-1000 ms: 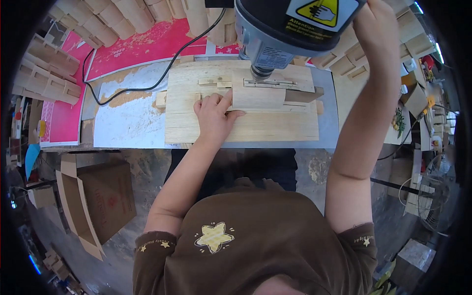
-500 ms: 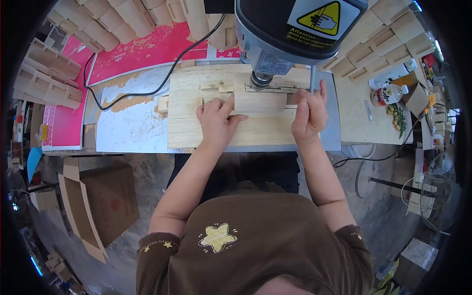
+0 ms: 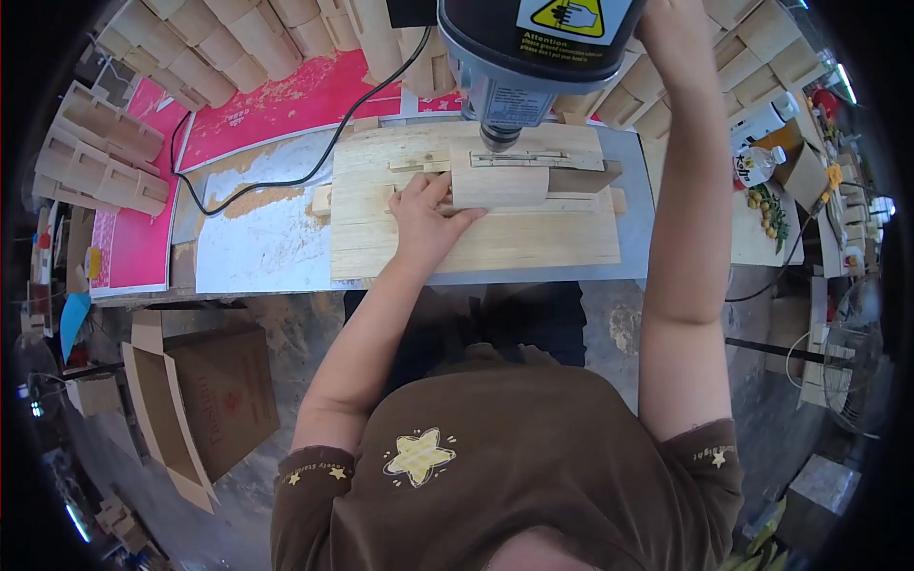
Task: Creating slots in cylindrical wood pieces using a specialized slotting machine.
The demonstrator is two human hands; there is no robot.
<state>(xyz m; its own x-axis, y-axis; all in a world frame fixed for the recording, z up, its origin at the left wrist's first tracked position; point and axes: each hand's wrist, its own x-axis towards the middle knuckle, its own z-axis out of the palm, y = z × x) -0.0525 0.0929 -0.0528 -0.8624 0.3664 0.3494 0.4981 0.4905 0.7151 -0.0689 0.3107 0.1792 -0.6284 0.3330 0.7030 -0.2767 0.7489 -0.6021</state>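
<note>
My left hand [image 3: 426, 217] holds the left end of a pale wooden block [image 3: 500, 187], its thumb along the near edge and its fingers around the corner. The block lies on a flat wooden board [image 3: 457, 249], and a darker slab [image 3: 583, 179] sticks out at its right end. Just above the block's far side hangs the chuck [image 3: 499, 139] of a drill press [image 3: 533, 52]. Raised beside the drill head, my right hand [image 3: 669, 29] is cut off by the top edge. Its fingers are mostly hidden.
Stacked wooden pieces [image 3: 105, 143] stand at the left and along the back. A black cable [image 3: 314, 164] crosses the sawdust-strewn bench. At the right are a bottle [image 3: 757, 167] and some small round fruit [image 3: 764, 209]. An open carton [image 3: 224, 404] sits on the floor.
My right hand has gone from beside the block's right end up to the drill head's right side. The left hand stays at the block, and the view has shifted slightly.
</note>
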